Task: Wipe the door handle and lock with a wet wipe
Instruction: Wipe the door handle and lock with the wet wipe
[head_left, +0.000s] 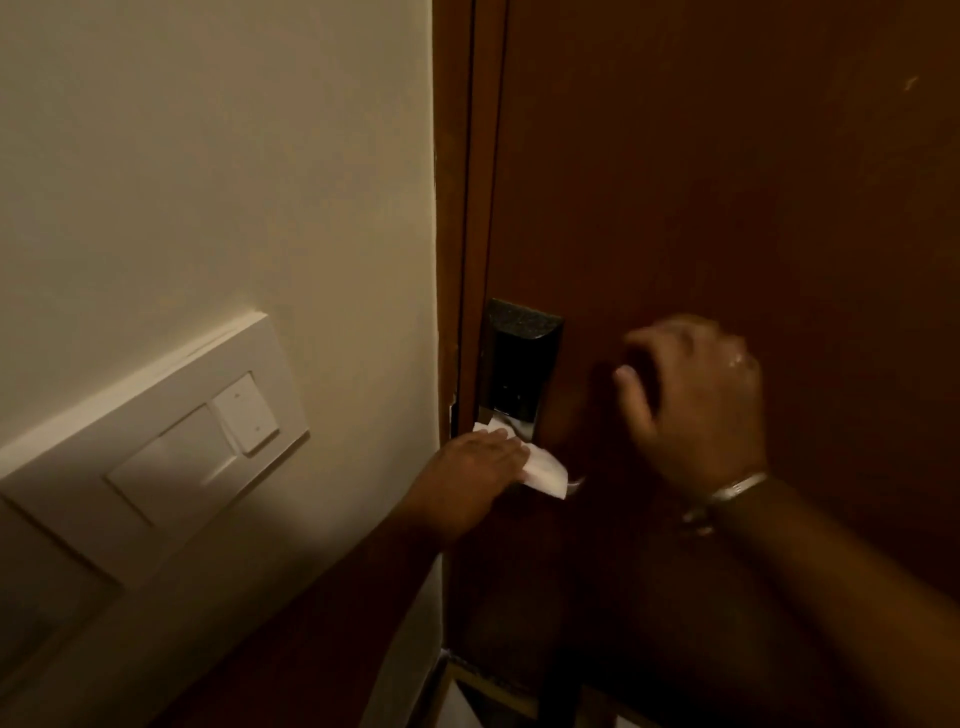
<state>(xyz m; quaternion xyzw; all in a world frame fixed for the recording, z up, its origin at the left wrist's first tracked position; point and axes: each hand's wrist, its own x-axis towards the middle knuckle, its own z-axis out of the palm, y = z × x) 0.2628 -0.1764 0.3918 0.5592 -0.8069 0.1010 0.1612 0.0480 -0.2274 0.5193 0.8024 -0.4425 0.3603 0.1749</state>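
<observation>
A black electronic lock is mounted on the brown wooden door near its left edge. My left hand presses a white wet wipe against the bottom of the lock, where the handle is hidden under the wipe and hand. My right hand is blurred, raised in front of the door to the right of the lock, fingers curled, with a bracelet on the wrist. I see nothing in it.
A cream wall lies to the left of the door frame. A white switch plate with a rocker switch sits on the wall at lower left. The room is dim.
</observation>
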